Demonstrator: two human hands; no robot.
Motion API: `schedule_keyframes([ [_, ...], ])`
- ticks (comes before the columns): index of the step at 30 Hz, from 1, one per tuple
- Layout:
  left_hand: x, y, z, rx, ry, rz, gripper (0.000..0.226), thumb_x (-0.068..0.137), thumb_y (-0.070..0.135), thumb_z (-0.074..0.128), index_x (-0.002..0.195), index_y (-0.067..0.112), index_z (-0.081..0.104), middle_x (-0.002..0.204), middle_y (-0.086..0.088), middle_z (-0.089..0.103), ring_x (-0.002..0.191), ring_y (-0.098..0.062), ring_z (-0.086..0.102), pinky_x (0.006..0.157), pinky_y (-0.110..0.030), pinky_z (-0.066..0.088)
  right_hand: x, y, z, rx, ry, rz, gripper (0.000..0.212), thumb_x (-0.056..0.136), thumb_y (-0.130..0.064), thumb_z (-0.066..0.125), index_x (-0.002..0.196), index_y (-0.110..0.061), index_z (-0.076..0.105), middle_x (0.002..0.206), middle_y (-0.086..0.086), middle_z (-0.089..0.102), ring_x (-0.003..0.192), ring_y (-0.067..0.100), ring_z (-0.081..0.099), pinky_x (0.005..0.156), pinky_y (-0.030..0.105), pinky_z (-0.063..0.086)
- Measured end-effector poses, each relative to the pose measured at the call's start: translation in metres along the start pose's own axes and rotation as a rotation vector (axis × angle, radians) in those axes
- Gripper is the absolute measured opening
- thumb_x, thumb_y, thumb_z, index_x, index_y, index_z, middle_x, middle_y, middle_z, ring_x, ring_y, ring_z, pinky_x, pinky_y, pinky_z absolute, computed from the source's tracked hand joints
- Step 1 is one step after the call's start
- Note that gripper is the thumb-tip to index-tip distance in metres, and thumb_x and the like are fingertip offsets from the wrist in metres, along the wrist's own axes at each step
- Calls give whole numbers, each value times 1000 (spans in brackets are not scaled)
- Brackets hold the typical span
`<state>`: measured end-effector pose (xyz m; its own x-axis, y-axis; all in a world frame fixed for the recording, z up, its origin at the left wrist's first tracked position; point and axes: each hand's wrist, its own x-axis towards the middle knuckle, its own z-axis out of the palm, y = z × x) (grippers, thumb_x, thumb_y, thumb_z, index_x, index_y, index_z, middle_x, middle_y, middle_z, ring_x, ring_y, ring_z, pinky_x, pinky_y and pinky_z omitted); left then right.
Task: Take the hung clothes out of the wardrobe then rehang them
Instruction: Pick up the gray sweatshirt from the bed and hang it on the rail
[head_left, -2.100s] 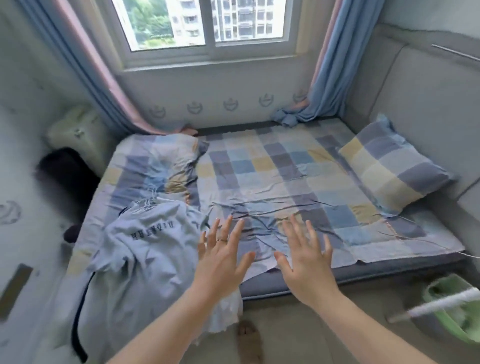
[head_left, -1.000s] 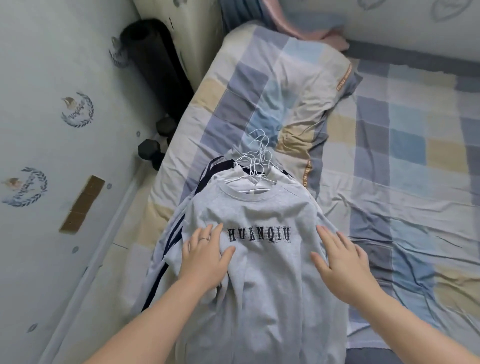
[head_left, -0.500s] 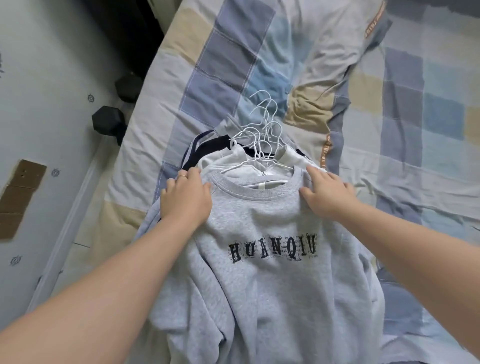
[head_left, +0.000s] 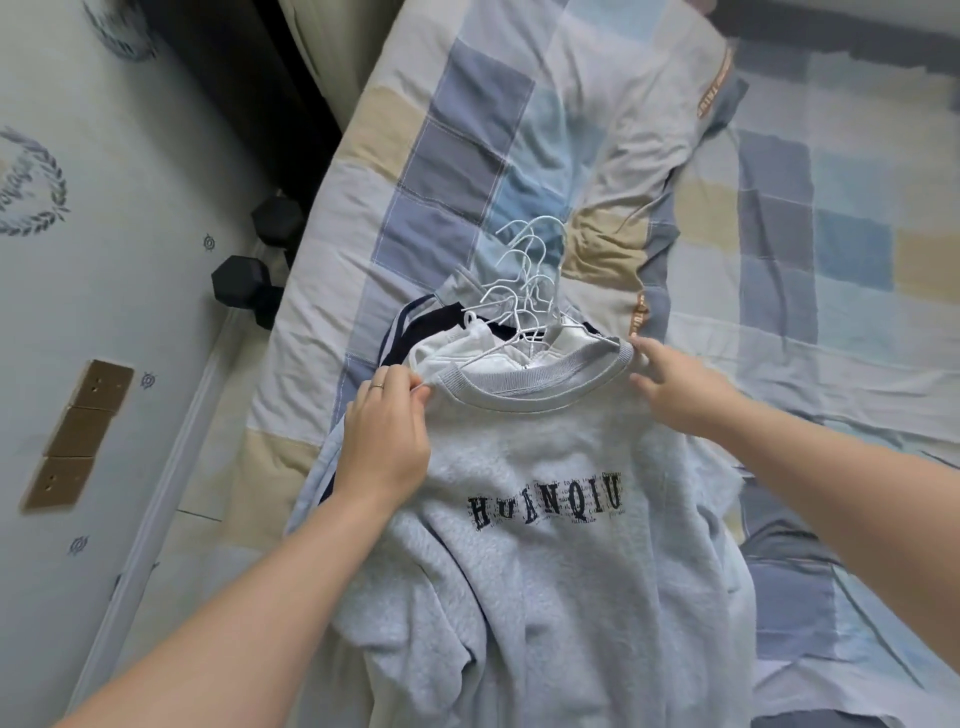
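On checked bedspread (head_left: 779, 234): sweatshirt (head_left: 545, 571) w/ hangers (head_left: 530, 280) (dumbbells (head_left: 249, 280) by wall (head_left: 130, 260)).

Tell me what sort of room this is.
Most likely a bedroom: a bed with a checked quilt, a grey HUANQIU sweatshirt and other clothes on white hangers lying on it, and a black dumbbell on the floor beside it.

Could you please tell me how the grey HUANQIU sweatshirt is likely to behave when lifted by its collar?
The grey fleecy sweatshirt will probably sag and drape, since it lies in soft folds. It looks thick, so likely weighty for a top. The white wire hangers bunched at its collar may tangle.
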<state>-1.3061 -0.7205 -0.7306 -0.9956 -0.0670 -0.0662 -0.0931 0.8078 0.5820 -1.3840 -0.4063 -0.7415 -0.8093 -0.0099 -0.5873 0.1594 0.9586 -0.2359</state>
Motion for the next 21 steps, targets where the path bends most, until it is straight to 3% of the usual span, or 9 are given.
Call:
schedule_keyframes([
  [3,-11,17,-15,-27,22,39,22,98,27,36,92,11,50,89,2,48,82,-30,49,72,-44,39,-19,13,-16,34,59,-22,29,100,-32,43,128,-26,52,122,9,61,110,32,55,94,49,44],
  [7,-24,51,-37,-82,1,27,26,97,29,36,97,8,52,92,-8,57,87,-32,52,75,-48,42,-70,30,-41,63,124,-52,17,100,-24,45,102,-15,59,103,11,61,100,34,55,85,45,45],
  [14,-72,144,-72,-158,-74,184,22,98,19,45,109,8,61,107,-10,63,101,-29,57,90,-44,44,-225,93,-80,168,285,-30,13,97,-16,55,98,-8,64,95,15,64,92,32,58,72,35,36],
  [21,-159,264,-76,-150,-217,451,15,99,9,53,105,4,66,98,-2,52,96,-29,55,90,-41,43,-435,180,-77,292,447,134,12,97,-19,54,95,-13,64,87,9,66,85,30,57,72,39,42],
])
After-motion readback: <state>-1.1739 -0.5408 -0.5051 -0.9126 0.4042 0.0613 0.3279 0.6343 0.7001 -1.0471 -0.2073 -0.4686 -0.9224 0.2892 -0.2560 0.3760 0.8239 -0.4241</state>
